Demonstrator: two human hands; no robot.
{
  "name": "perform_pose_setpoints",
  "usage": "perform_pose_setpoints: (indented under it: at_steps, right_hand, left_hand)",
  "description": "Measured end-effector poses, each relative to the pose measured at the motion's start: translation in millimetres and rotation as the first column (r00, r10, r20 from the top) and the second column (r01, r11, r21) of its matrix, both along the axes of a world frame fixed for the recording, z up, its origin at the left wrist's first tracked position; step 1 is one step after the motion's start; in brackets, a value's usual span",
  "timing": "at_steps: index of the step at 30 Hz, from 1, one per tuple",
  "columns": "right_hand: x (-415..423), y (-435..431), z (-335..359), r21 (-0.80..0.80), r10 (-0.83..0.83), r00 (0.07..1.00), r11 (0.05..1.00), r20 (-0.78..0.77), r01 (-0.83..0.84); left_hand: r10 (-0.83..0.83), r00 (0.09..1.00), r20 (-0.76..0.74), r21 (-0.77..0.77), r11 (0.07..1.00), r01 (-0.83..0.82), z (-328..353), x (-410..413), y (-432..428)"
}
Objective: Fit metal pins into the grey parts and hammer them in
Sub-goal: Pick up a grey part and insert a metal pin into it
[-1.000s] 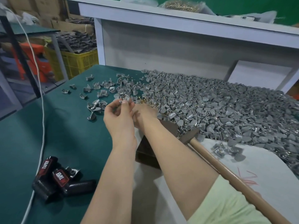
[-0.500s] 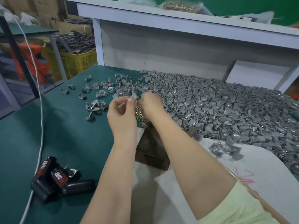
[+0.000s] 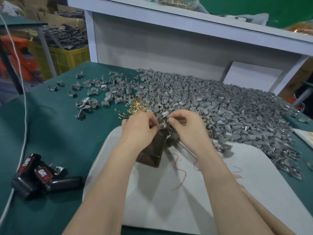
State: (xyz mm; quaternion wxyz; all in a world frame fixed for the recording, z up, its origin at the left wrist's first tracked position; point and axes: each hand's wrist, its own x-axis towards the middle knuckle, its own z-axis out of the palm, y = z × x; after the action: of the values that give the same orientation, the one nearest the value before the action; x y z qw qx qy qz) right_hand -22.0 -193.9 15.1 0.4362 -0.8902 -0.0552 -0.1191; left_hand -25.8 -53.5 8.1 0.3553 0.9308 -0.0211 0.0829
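Note:
My left hand (image 3: pixel 140 128) pinches a small grey part (image 3: pixel 161 125) over a dark brown block (image 3: pixel 152 150). My right hand (image 3: pixel 186 126) has thumb and forefinger pinched together right beside that part; what they hold is too small to see. A heap of brass pins (image 3: pixel 137 106) lies just behind my hands. A big pile of grey parts (image 3: pixel 228 106) covers the table's right half. Scattered grey parts (image 3: pixel 94 92) lie at the back left. The hammer is hidden.
A white board (image 3: pixel 194 192) lies under my forearms on the green table (image 3: pixel 50 133). Black tool grips with red labels (image 3: pixel 40 177) sit at the near left beside a white cable (image 3: pixel 25 102). A grey shelf (image 3: pixel 186 26) rises behind; a yellow crate (image 3: pixel 62 58) stands beyond the left edge.
Both hands drew back from the pin heap to above the brown block. My left hand still pinches the grey part. The view tilted down, and the hammer handle went out of sight.

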Motion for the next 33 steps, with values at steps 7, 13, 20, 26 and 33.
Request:
perform_pose_setpoints:
  at_steps: [7, 13, 20, 26, 33]
  right_hand:
    - [2.5, 10.7, -13.8, -0.226, 0.026, 0.998, 0.974, 0.06, -0.012]
    - [2.5, 12.2, -13.4, -0.226, 0.008, 0.998, 0.974, 0.058, 0.005]
    - [1.8, 17.1, -0.3, -0.512, 0.062, 0.995, 0.859, 0.081, -0.012]
    - [4.0, 23.0, 9.1, -0.639, 0.057, 0.996, 0.769, 0.075, 0.004]
    - [9.0, 25.7, 12.0, -0.71, 0.051, 0.995, 0.704, 0.09, 0.028]
  left_hand:
    - [-0.05, 0.999, -0.012, 0.01, 0.999, 0.05, -0.4, 1.0, -0.8]
    - [-0.075, 0.997, 0.019, 0.003, 0.997, 0.075, -2.1, 1.9, 0.4]
    - [-0.078, 0.995, 0.058, 0.021, 0.997, 0.077, -4.3, 4.0, 0.7]
    - [-0.096, 0.991, 0.089, 0.054, 0.994, 0.091, -5.8, 4.9, 1.2]
    - [-0.1, 0.99, 0.099, 0.089, 0.992, 0.091, -6.0, 6.1, 1.0]
